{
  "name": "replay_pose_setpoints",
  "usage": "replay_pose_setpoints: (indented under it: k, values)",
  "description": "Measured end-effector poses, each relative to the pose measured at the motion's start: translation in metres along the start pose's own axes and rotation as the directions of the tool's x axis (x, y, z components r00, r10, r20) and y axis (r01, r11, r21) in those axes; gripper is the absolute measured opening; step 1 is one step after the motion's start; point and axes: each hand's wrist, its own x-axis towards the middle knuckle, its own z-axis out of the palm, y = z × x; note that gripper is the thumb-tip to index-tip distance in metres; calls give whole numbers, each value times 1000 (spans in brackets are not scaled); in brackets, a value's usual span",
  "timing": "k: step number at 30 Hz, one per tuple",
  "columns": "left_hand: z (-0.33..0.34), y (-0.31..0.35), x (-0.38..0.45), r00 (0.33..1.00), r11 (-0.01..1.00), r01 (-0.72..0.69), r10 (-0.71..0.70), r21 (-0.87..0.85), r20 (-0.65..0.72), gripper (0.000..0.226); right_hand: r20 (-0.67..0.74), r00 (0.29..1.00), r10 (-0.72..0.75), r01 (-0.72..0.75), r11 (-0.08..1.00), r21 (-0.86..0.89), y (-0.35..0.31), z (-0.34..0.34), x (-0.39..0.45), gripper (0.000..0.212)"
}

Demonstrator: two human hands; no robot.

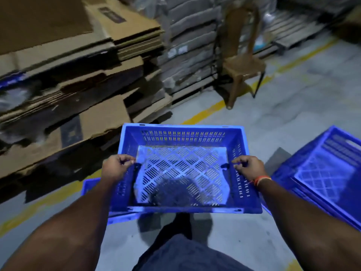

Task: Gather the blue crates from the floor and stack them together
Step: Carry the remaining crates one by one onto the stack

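A: Standing on grey concrete floor (293,114) w/ yellow line (203,112) running diag. Flattened cardboard (68,65) stacked high at left, grey bundles (187,45) piled behind, brown plastic chair (242,63) sitting by the line.

B: Crate — where?

A: Held blue crate (181,169) hanging centre frame, off the floor, open side up, roughly level. Slotted walls, diamond-pattern perforated base. Dark shadow falling across near part of base.

B: Hands?

A: Left hand (117,166) clenching left rim, fingers curled over top edge, gripping. Right hand (249,166) doing same on right rim, fingers wrapped over edge. Orange thread band (261,179) showing on right wrist.

B: Other crates?

A: Second blue crate (322,173) sitting at right, tilted, just beside the held one; looking like another nested under it, can't tell for sure. Third blue crate (91,188) peeking out below left, mostly hidden behind left forearm and held crate. Bit of blue also showing far left among cardboard, too blurred to ID.

B: Below?

A: Dark shorts (185,255) and one foot (181,222) showing under crate's near edge.
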Motion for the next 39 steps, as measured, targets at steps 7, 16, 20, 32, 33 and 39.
replay_pose_setpoints:
  k: [7,16,20,32,33,39]
  values:
    - [74,99,149,974,991,-128,131,-30,182,6,-127,977,169,-164,985,51,35,-55,75,13]
    - [150,266,292,866,925,-379,365,-27,341,6,-298,886,356,-331,934,132,77,-142,146,19]
    - [195,341,343,799,890,-450,440,-77,410,6,-333,838,432,-368,898,242,104,-172,179,14]
    - [326,561,445,651,800,-593,541,-90,532,3,-396,731,556,-397,818,417,217,-258,282,16]
    - [334,577,451,635,788,-608,555,-95,537,4,-405,712,574,-413,809,419,223,-263,286,16]
    - [402,671,497,477,701,-700,605,-141,638,15,-450,550,704,-495,708,504,246,-273,305,16]
